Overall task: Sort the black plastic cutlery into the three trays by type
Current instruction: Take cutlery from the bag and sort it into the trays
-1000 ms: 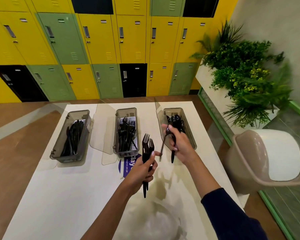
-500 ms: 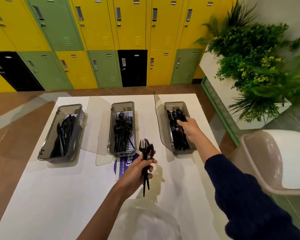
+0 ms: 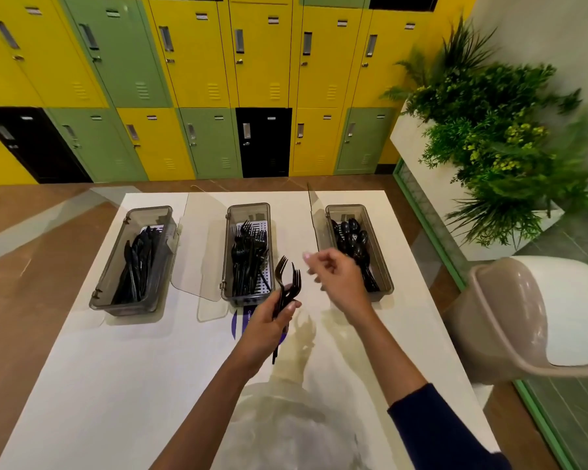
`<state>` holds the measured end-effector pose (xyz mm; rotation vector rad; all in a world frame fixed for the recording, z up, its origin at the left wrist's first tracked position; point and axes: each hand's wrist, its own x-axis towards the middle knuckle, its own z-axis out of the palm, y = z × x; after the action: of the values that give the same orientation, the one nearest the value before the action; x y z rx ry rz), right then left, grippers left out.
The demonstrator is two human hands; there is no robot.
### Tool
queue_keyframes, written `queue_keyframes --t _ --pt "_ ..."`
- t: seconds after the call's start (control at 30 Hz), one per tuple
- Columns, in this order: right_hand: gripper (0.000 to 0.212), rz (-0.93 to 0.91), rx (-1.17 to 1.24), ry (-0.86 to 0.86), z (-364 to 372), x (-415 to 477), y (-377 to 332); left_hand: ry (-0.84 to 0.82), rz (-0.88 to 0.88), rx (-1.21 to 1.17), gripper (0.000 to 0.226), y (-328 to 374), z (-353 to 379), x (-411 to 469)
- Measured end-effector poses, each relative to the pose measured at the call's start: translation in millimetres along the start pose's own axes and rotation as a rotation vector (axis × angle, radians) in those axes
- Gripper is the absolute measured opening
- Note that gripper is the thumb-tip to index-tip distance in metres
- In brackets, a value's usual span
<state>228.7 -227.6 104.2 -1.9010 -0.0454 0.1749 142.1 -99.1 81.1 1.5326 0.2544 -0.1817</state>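
Three smoky grey trays stand in a row on the white table (image 3: 123,385). The left tray (image 3: 99,293) holds black knives (image 3: 138,262). Black forks (image 3: 248,259) fill the middle tray (image 3: 228,293), and black spoons (image 3: 352,244) lie in the right tray (image 3: 386,283). My left hand (image 3: 263,329) grips a small bunch of black forks (image 3: 286,283), tines up, just in front of the middle tray. My right hand (image 3: 336,278) hovers between the middle and right trays, fingers loosely spread, holding nothing.
Clear hinged lids (image 3: 197,252) stand open beside the trays. A purple sticker (image 3: 241,325) lies on the table under my left hand. A beige chair (image 3: 537,317) stands right of the table, with a planter of greenery (image 3: 496,137) behind it. Lockers (image 3: 214,86) line the far wall.
My right hand carried spoons to the right tray, left them there and has drawn back toward the middle, now holding nothing. My left hand keeps gripping the forks in about the same place.
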Motion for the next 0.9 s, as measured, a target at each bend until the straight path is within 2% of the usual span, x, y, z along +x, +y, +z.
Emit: queue_keyframes --t 0.1,0.2,0.4,0.53,0.67,0.8,0.9 --pt "0.033 0.056 -0.065 -0.113 24.1 -14.4 6.9 0.008 0.038 0.047 0.038 -2.7 -6.5 -3.0" --pt "0.022 0.101 -0.025 -0.123 37.5 -19.2 15.1 0.024 0.044 0.065 0.034 -10.9 -12.6 -5.9" --pt "0.019 0.178 0.101 -0.166 52.7 -13.6 21.0 0.224 0.024 0.014 0.020 -20.2 -28.2 -8.5" --pt "0.019 0.193 0.118 -0.128 64.9 0.2 11.7 0.343 -0.035 -0.024 0.019 -24.1 -42.4 0.1" --pt "0.021 0.193 0.109 -0.054 81.6 33.4 -2.8 0.431 -0.010 -0.087 0.016 -11.0 -62.2 24.1" --pt "0.025 0.171 0.052 0.018 96.1 69.4 -19.3 0.534 -0.004 -0.017 0.013 3.1 -81.6 59.6" --pt "0.035 0.182 -0.001 0.047 110.0 92.4 -21.0 0.542 -0.030 0.060 0.018 9.8 -88.6 84.7"
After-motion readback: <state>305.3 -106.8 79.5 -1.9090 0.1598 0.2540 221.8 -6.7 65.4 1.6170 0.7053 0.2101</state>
